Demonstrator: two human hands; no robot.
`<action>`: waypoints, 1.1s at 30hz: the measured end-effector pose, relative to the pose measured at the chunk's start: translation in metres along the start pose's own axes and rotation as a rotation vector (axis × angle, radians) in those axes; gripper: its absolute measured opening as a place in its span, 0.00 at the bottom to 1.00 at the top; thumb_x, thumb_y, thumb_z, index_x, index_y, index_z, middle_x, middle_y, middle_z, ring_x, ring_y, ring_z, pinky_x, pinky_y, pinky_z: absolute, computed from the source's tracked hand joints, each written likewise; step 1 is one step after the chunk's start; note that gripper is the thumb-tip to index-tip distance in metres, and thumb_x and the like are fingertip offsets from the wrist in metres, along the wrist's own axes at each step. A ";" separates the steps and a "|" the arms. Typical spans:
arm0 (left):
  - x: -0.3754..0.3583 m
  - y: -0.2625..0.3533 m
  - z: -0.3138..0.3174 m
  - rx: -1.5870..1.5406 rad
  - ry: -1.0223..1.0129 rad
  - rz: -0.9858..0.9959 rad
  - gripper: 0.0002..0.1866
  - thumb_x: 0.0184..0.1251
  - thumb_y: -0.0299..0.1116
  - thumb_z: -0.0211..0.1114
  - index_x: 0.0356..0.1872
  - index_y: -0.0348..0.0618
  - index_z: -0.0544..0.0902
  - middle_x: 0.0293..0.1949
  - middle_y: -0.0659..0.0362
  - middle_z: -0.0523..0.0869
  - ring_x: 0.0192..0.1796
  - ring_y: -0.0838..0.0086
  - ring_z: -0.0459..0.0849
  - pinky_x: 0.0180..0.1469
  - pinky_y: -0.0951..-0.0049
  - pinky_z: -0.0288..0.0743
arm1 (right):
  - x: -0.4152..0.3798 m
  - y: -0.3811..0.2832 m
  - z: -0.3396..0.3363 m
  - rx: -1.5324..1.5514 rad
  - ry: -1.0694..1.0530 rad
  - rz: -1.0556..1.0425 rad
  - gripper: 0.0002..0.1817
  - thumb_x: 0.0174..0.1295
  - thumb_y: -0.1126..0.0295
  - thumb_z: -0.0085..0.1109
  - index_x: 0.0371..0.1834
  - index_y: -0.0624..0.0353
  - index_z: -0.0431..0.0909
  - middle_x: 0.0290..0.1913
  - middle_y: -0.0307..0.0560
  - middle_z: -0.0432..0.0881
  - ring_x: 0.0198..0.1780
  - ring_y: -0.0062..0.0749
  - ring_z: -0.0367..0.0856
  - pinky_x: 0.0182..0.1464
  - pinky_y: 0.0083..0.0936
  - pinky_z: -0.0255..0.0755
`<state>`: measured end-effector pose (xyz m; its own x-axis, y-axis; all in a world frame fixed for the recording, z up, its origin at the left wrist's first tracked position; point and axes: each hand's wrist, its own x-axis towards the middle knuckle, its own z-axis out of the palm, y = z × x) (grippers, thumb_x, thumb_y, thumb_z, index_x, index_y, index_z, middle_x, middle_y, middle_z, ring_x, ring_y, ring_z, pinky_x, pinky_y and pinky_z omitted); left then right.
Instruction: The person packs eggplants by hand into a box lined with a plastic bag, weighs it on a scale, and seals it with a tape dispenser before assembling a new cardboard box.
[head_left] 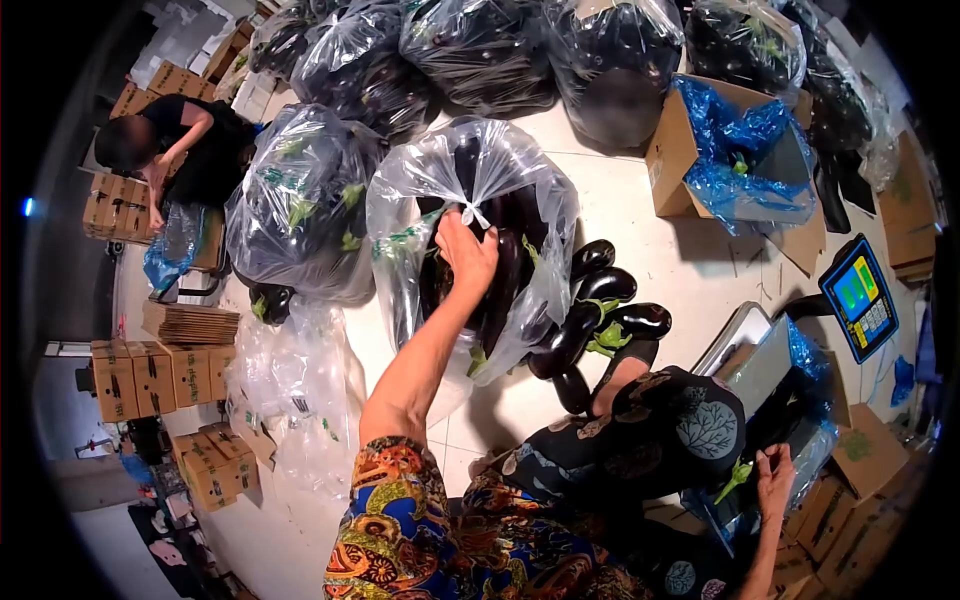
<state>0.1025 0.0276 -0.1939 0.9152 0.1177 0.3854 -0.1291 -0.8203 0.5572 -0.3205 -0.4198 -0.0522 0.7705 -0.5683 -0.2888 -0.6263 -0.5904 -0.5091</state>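
My left hand [467,250] reaches forward, its fingers closed on the gathered plastic of a clear bag [540,200] with dark eggplants inside. Several loose glossy eggplants [570,335] with green caps lie on the floor right of the bag. At the lower right, my right hand [775,480] is over a box lined with blue plastic [815,450], fingers bent, beside a green eggplant stem [735,481]. The dark shape under its fingers is too dim to make out.
Large bags of eggplants [300,205] line the left and back. An open carton [670,165] with blue plastic stands at back right, a scale display [860,298] at right. Cartons [155,380] are stacked at left. A person [185,150] bends over at upper left.
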 end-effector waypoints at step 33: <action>-0.107 0.171 -0.047 -0.967 -0.592 0.096 0.15 0.64 0.19 0.56 0.51 0.32 0.81 0.39 0.49 0.84 0.35 0.63 0.85 0.44 0.68 0.80 | 0.182 -0.293 0.140 0.208 -0.583 -0.309 0.12 0.64 0.65 0.60 0.28 0.64 0.75 0.21 0.45 0.74 0.27 0.27 0.68 0.32 0.29 0.67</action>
<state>-0.0350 -0.0985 -0.1054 0.8890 -0.4156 0.1920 -0.2136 -0.0055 0.9769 0.0199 -0.2700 -0.0693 0.8845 0.0433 -0.4645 -0.3768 -0.5207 -0.7661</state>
